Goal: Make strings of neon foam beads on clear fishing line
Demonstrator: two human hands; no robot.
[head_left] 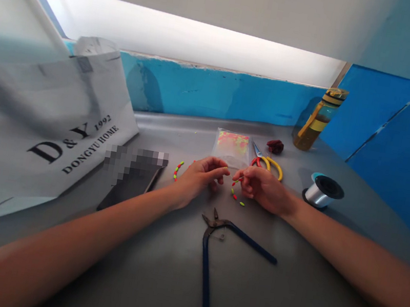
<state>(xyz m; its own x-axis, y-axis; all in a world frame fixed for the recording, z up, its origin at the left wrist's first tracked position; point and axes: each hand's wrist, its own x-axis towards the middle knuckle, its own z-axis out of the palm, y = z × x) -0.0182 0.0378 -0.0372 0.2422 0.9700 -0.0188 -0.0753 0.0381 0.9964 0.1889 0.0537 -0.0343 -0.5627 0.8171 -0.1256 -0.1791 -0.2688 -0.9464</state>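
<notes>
My left hand (pixel 201 176) is closed in a pinch, with a tiny yellowish tip showing between thumb and forefinger, perhaps a bead. Facing it across a small gap, my right hand (pixel 262 187) is also pinched, at the upper end of a short curved string of red and yellow-green beads (pixel 235 197) that hangs down to the table. Another curved row of beads (pixel 176 170) shows left of my left hand, partly hidden by it. Just below both hands lie pliers (pixel 216 223) with dark blue handles, jaws spread. The thread itself is too fine to make out.
Behind the hands lie a clear bag of beads (pixel 232 150), scissors (pixel 271 165) and a dark red object (pixel 275 146). A spool of clear line (pixel 319 192) and a bottle (pixel 314 124) stand right. Left are a dark phone-like slab (pixel 130 183) and a large white bag (pixel 48 134).
</notes>
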